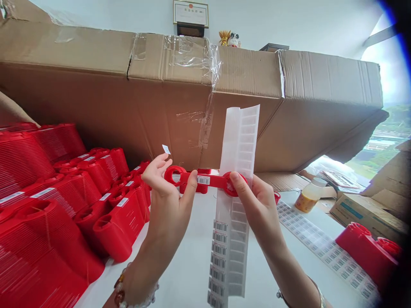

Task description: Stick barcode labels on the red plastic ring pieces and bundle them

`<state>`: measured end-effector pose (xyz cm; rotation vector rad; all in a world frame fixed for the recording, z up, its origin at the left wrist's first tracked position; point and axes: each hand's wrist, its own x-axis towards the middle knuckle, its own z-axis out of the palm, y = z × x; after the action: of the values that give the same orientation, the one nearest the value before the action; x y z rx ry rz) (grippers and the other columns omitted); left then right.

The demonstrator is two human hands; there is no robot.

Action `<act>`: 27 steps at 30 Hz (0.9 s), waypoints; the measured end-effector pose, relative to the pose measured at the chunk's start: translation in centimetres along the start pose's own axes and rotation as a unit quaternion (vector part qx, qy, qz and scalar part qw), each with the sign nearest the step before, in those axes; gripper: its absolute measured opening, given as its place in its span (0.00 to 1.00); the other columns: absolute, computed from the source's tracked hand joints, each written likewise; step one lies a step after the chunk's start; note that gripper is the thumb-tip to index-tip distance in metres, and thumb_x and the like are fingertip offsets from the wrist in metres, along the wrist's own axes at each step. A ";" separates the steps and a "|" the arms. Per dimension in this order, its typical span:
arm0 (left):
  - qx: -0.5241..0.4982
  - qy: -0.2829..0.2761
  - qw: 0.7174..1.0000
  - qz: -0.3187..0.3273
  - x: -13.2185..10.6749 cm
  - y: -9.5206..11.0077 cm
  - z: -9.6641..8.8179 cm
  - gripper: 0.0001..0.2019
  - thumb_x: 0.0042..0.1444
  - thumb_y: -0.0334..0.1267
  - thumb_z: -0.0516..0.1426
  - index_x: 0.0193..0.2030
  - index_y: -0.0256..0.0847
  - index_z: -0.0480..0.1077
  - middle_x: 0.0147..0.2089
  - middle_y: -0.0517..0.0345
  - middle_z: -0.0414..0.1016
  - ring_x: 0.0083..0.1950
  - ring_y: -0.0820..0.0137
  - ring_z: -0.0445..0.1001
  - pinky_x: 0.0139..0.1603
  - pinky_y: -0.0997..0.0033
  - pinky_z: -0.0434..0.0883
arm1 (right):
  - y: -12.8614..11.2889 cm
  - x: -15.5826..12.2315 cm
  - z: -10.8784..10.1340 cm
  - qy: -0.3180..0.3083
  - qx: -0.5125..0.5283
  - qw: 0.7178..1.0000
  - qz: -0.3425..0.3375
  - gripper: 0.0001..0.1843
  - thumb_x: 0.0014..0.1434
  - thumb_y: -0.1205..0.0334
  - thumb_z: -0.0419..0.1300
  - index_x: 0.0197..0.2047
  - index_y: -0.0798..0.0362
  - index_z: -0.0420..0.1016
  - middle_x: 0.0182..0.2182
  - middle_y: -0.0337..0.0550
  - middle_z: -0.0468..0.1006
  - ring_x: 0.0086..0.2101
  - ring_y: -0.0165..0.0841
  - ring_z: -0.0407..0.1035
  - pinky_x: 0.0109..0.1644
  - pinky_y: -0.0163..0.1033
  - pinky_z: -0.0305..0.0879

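Note:
A flat red plastic piece with a ring at each end (215, 181) lies level between both hands, a barcode label (203, 180) on its middle bar. My right hand (257, 196) pinches its right ring, thumb in front. The same hand holds a long label sheet (238, 244) behind the piece; barcode labels remain along its lower left, while the visible right column is bare. My left hand (167, 201) has its fingers apart, with its thumb touching the bar beside the label. A small white label (166, 149) clings to a left fingertip.
Stacks of similar red pieces (83, 188), several labelled, fill the left. A large cardboard box (154, 107) spans the back. At right are another label sheet (327, 248), a jar (310, 196), a small carton (362, 216) and a red stack (366, 252) on the white table (189, 273).

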<state>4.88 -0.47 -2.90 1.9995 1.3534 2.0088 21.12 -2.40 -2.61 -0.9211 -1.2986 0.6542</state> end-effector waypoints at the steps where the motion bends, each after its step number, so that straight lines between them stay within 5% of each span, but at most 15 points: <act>1: -0.009 0.003 1.000 -0.003 -0.1 -0.2 0.2 0.23 0.66 0.41 0.59 0.57 0.48 0.47 0.71 0.38 0.54 0.70 0.55 0.66 0.61 0.49 0.74 | 0.1 0.0 0.1 0.002 0.004 1.000 -0.001 0.23 0.65 0.41 0.64 0.32 0.52 0.78 0.26 0.39 0.73 0.29 0.30 0.65 0.30 0.34 0.60; 7: -0.023 0.037 0.999 0.002 -0.3 0.7 0.5 0.37 0.53 0.48 0.69 0.58 0.49 0.47 0.74 0.36 0.47 0.73 0.49 0.61 0.60 0.46 0.73 | 0.6 -0.2 0.6 0.004 0.022 1.000 -0.001 0.23 0.65 0.40 0.63 0.31 0.53 0.77 0.25 0.37 0.71 0.28 0.29 0.63 0.29 0.34 0.58; 10: -0.032 -0.002 0.998 -0.046 0.0 0.7 0.1 0.44 0.46 0.54 0.72 0.60 0.48 0.48 0.73 0.37 0.48 0.74 0.46 0.60 0.63 0.42 0.70 | 0.6 -0.3 0.7 0.003 0.023 1.000 -0.010 0.23 0.65 0.41 0.64 0.31 0.53 0.78 0.26 0.38 0.72 0.28 0.29 0.63 0.29 0.34 0.59; 14: -0.086 -0.090 0.981 -0.146 1.0 -0.2 -0.9 0.44 0.47 0.56 0.71 0.61 0.49 0.49 0.67 0.42 0.59 0.67 0.51 0.69 0.60 0.48 0.72 | 0.6 0.3 0.1 0.007 0.021 1.000 -0.017 0.22 0.65 0.41 0.64 0.32 0.52 0.79 0.27 0.38 0.74 0.29 0.29 0.65 0.31 0.34 0.60; 22: -0.333 -0.037 0.891 -0.306 2.9 0.3 -2.5 0.28 0.46 0.42 0.74 0.46 0.46 0.61 0.53 0.58 0.74 0.41 0.72 0.79 0.38 0.75 0.75 | 1.1 1.9 -1.4 -0.016 0.087 0.994 0.063 0.24 0.62 0.38 0.66 0.32 0.52 0.79 0.29 0.39 0.75 0.31 0.31 0.68 0.34 0.34 0.63; 27: -0.439 -0.042 0.818 -0.370 3.5 0.3 -3.5 0.23 0.45 0.27 0.71 0.45 0.41 0.66 0.39 0.62 0.77 0.36 0.75 0.78 0.39 0.80 0.77 | 0.9 2.8 -2.9 -0.195 0.068 0.967 0.152 0.21 0.66 0.40 0.62 0.44 0.50 0.82 0.40 0.45 0.81 0.41 0.39 0.74 0.42 0.40 0.67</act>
<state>1.53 -0.63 0.74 0.9246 0.7308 1.6329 24.59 -0.17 -1.98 -0.9148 -1.4477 1.1965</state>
